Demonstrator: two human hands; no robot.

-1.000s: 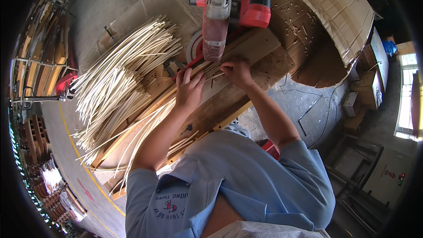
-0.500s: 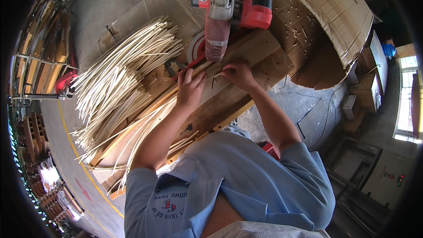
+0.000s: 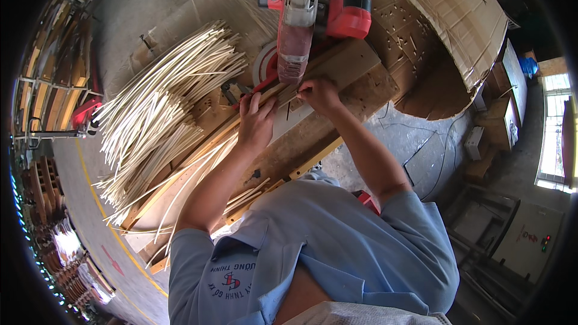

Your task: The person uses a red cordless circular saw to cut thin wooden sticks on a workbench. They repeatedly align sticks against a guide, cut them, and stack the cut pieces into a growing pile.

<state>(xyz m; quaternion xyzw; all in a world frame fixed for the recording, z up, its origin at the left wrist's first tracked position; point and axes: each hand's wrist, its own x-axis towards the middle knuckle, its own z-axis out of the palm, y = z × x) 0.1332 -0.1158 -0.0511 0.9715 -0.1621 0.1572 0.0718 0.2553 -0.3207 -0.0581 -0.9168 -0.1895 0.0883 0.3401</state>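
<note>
Setting: workshop with concrete floor [image 3: 114,0], wooden bench [image 3: 325,126] under the saw.
Left hand [image 3: 256,121]: just in front of the saw, fingers together, pressed flat on thin cane strips [image 3: 265,93].
Right hand [image 3: 319,93]: beside the saw blade guard, fingers pinched narrow on the strips' end.
Saw [image 3: 313,6]: red, upright at the bench's far edge.
Cane bundle [image 3: 162,96]: left of the saw, fanned out.
Cardboard [image 3: 457,12]: right of the saw.
</note>
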